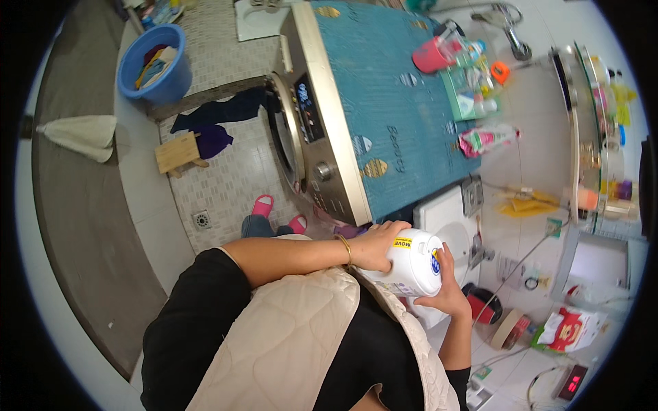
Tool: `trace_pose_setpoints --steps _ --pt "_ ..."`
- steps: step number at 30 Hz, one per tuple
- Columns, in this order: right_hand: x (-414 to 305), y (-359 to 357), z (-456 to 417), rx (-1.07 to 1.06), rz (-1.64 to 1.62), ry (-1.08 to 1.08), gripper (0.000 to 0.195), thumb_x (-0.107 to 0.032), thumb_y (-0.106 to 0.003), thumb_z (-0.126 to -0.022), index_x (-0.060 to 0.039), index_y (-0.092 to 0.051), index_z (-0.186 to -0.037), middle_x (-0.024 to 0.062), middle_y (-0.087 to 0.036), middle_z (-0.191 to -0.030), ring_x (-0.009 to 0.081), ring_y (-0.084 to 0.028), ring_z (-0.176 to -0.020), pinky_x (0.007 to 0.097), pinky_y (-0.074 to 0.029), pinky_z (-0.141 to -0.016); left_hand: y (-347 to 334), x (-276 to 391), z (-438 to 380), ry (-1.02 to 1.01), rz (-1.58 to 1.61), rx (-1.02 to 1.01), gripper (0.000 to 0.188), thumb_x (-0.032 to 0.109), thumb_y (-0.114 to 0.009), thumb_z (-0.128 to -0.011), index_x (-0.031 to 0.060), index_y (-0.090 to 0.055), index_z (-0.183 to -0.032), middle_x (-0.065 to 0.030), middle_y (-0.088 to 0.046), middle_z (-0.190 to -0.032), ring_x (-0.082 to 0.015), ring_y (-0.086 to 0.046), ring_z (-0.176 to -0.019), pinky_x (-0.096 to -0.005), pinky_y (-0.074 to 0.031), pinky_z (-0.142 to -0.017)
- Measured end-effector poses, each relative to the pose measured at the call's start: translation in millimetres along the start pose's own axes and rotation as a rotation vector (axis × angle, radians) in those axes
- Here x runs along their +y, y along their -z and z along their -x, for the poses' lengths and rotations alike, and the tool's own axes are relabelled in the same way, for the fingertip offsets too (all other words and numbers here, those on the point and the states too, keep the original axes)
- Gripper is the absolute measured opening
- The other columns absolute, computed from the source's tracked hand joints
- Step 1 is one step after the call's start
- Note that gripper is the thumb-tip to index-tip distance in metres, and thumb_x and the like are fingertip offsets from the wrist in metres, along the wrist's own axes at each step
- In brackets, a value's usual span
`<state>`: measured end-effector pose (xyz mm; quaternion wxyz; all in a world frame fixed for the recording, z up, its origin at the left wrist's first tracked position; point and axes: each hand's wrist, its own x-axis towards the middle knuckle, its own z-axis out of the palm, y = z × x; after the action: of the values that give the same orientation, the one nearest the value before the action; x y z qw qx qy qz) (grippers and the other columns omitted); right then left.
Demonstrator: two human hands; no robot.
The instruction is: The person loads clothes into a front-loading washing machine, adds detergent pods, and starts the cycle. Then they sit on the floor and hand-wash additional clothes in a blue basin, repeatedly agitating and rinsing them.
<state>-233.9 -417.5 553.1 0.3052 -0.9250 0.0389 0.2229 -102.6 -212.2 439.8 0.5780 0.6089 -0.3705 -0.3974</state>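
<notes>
A large white plastic tub [401,262] with a yellow sticker and a round blue emblem on its end is held close to my body. My left hand [375,246], a gold bangle at its wrist, grips one side of it. On the other side my right hand [446,287] holds the round end, fingers spread round the rim. Just beyond my left hand stands a front-loading washing machine [329,169], its round door [285,131] swung open and its display lit. Dark cloth [221,110] trails from the doorway onto the tiled floor.
A teal patterned cover [390,103] lies over the machine, bearing a pink cup [432,55] and a green basket [457,97]. Beside it is a white washbasin [450,231]. A wooden stool [177,153] and a blue bucket of clothes [154,92] stand at the left. A cable crosses the right wall.
</notes>
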Motion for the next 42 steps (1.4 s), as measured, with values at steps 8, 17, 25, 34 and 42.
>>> trace_pose_setpoints --steps 8,17,25,34,42 --pt "34 -59 15 -0.095 -0.022 -0.036 0.125 -0.035 -0.087 -0.042 -0.013 -0.015 -0.142 0.0281 -0.002 -0.145 0.0471 -0.014 -0.131 0.0477 -0.023 -0.106 -40 -61 -13 0.054 0.24 -0.294 0.09 0.001 -0.064 -0.051 0.0055 -0.028 -0.134 -0.0174 -0.042 -0.124 -0.03 -0.041 -0.118 -0.0339 -0.031 -0.1" --pt "144 -205 -51 0.234 -0.373 -0.325 0.109 -0.023 -0.081 -0.053 -0.005 -0.018 -0.14 0.0232 -0.017 -0.141 0.0374 -0.022 -0.13 0.0406 -0.021 -0.106 -76 -198 19 0.461 -0.034 0.248 0.062 0.017 -0.062 -0.07 0.0031 -0.04 -0.126 -0.0233 -0.045 -0.123 -0.036 -0.044 -0.114 -0.0387 -0.036 -0.097" --pt "292 -226 -204 0.656 -0.718 -1.19 0.092 -0.044 -0.073 -0.061 0.0055 -0.038 -0.129 0.0261 -0.038 -0.132 0.0324 -0.041 -0.119 0.0393 -0.037 -0.096 -55 -210 114 0.779 -0.064 0.503 0.052 0.02 -0.065 -0.074 0.0025 -0.045 -0.119 -0.0207 -0.045 -0.117 -0.0347 -0.049 -0.106 -0.0363 -0.041 -0.091" --pt "361 -212 -282 0.671 -1.295 -1.053 0.067 -0.038 -0.066 -0.073 0.003 -0.047 -0.122 0.0243 -0.053 -0.108 0.0349 -0.053 -0.099 0.043 -0.043 -0.085 -52 -205 131 0.738 0.022 0.784 0.047 0.01 -0.065 -0.076 0.0049 -0.047 -0.118 -0.0135 -0.047 -0.109 -0.0231 -0.054 -0.094 -0.0304 -0.047 -0.075" --pt "297 -186 -249 0.351 -0.624 -0.906 0.07 -0.042 -0.064 -0.074 0.0001 -0.043 -0.126 0.0284 -0.041 -0.126 0.0374 -0.044 -0.113 0.0429 -0.038 -0.093 -20 -131 78 0.368 0.276 0.904 0.066 0.002 -0.056 -0.081 0.0076 -0.024 -0.139 -0.0135 -0.036 -0.134 -0.0216 -0.045 -0.115 -0.0322 -0.042 -0.088"
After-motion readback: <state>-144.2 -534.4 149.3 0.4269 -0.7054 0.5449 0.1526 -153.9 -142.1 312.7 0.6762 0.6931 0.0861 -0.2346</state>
